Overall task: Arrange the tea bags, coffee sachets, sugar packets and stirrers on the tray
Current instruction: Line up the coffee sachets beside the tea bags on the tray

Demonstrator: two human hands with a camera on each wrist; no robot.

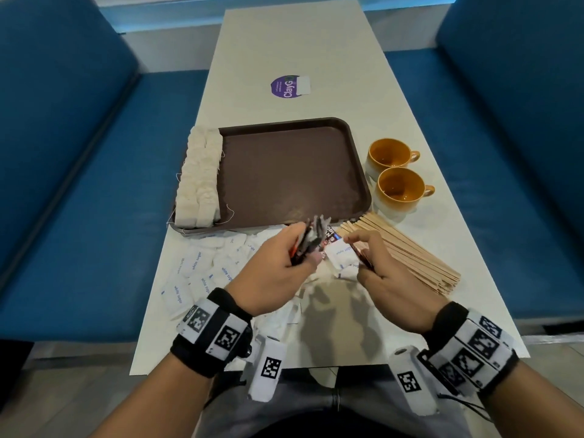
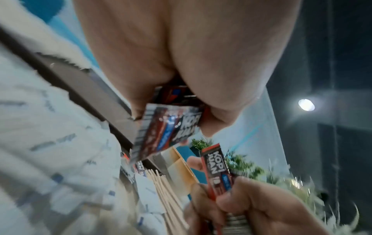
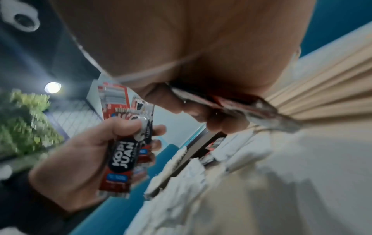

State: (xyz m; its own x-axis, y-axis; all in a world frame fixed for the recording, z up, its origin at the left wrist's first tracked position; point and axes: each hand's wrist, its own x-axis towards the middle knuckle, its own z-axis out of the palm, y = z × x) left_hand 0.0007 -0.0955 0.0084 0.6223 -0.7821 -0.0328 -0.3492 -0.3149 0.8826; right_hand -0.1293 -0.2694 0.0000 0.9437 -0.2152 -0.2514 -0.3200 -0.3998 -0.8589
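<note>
Coffee step underway: left hand point(image 1: 278, 267) grips a fanned bundle of coffee sachets point(image 1: 311, 237) at frame centre, right hand point(image 1: 384, 276) pinches one more sachet point(image 2: 216, 170). Next, I'd say, merge them and lay them on the brown tray point(image 1: 294, 172) beside the tea bags point(image 1: 200, 178) lining its left edge. Sugar packets point(image 1: 202, 270) litter the desk point(image 1: 294, 42) at lower left, stirrers point(image 1: 407, 251) lie right, two cups point(image 1: 395, 175) crowd the tray's right rim.

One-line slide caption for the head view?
Both hands hold coffee sachets near the tray; tea bags line its left edge.
</note>
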